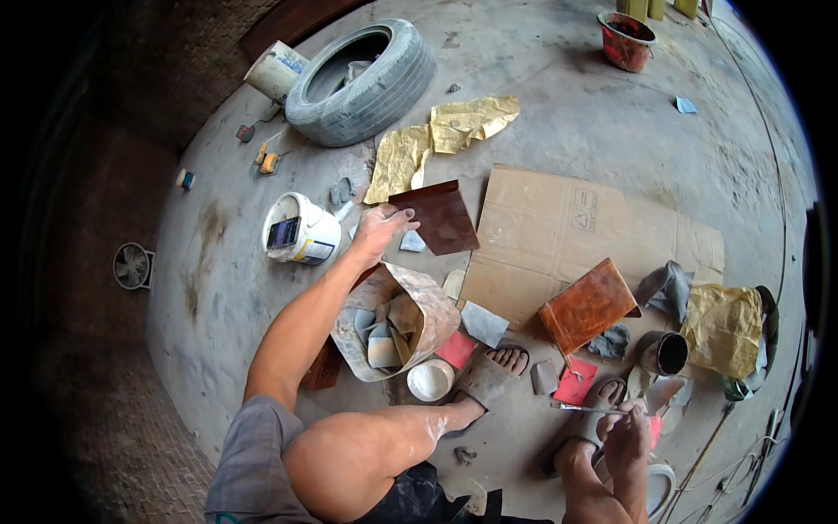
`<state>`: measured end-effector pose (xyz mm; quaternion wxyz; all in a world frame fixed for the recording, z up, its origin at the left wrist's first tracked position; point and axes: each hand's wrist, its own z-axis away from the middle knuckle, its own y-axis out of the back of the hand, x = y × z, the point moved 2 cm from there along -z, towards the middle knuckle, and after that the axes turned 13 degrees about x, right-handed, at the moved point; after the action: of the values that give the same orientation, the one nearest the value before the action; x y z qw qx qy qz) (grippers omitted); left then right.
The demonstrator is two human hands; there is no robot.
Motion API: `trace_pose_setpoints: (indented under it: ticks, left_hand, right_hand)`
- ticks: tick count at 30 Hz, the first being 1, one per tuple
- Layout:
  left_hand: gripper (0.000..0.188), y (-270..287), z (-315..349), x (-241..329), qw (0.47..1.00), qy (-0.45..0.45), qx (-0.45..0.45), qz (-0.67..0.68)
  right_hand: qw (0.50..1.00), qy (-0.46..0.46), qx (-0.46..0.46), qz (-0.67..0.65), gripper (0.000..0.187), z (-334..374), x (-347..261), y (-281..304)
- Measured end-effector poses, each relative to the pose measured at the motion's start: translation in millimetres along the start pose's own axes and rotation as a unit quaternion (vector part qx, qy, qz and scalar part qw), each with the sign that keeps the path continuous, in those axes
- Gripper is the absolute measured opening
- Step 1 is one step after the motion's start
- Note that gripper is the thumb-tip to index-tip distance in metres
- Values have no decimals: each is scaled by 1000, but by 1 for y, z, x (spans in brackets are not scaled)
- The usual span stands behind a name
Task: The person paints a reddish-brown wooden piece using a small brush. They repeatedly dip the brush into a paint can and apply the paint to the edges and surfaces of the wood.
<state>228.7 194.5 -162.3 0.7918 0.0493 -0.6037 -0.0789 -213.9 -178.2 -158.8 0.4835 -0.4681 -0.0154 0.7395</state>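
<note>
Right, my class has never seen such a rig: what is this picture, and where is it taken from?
No machine here: these are a person's two bare hands, seen by a wide fisheye camera worn on the head, looking down, so straight edges bend. The left hand holds a dark panel; the right hand holds a thin tool, perhaps a brush. On the grey floor are cardboard, a reddish-brown box, a tyre, and a white bucket with a phone on it.
</note>
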Motion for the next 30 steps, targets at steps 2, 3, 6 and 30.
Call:
trace_pose_setpoints:
  ticks: [2, 3, 6, 30]
  left_hand:
    - [33, 9, 0, -3, 999, -12, -25, 18]
    - [34, 14, 0, -4, 999, -18, -37, 27]
    - [36, 23, 4, -3, 995, -27, -94, 4]
    - [33, 54, 30, 20, 884, -231, -143, -380]
  right_hand:
    - [1000, -7, 12, -1, 24, -1, 3, 3]
    - [1000, -10, 17, -2, 24, -1, 4, 3]
    - [1000, -14, 8, 14, 25, 0, 1, 1]
    - [1000, -23, 13, 7, 24, -2, 6, 0]
